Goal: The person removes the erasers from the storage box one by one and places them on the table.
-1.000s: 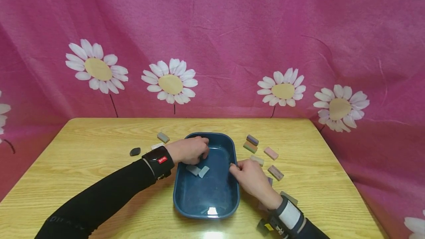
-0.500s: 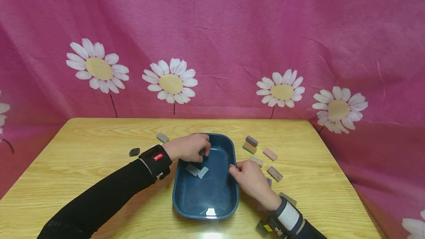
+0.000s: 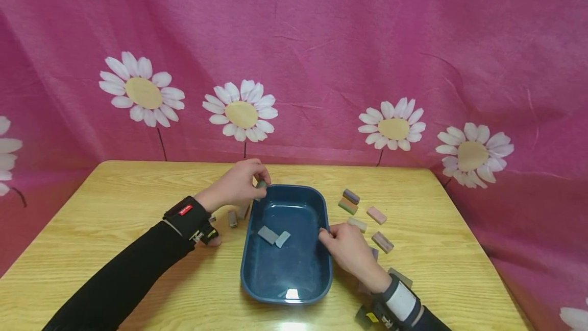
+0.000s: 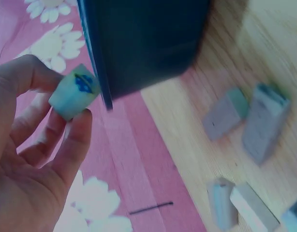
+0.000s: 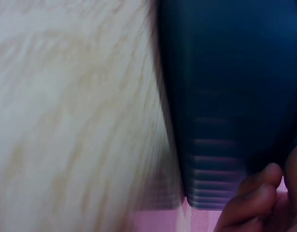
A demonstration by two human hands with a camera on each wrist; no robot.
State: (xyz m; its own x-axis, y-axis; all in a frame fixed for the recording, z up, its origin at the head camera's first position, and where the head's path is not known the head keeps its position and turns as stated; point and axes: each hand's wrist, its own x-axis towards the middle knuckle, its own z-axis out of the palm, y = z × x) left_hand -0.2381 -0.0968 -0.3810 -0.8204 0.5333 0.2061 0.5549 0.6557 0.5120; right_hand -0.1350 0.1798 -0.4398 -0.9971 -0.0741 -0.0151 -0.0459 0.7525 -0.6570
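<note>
My left hand is just outside the far left corner of a dark blue rectangular tray. Between thumb and fingers it pinches a small pale green block, with a blue and yellow mark on its end in the left wrist view. My right hand holds the tray's right rim, and its curled fingers show beside the tray wall in the right wrist view. Inside the tray lie a grey block and a smaller pale blue-grey piece, close together.
Several blocks lie right of the tray, among them a pink block, an orange-green block and a purple block. More blocks lie left of it, partly hidden by my left arm. A flowered pink cloth hangs behind the table.
My left hand has come up out of the tray and moved left over its far corner, carrying the green block. The right hand has stayed on the rim.
</note>
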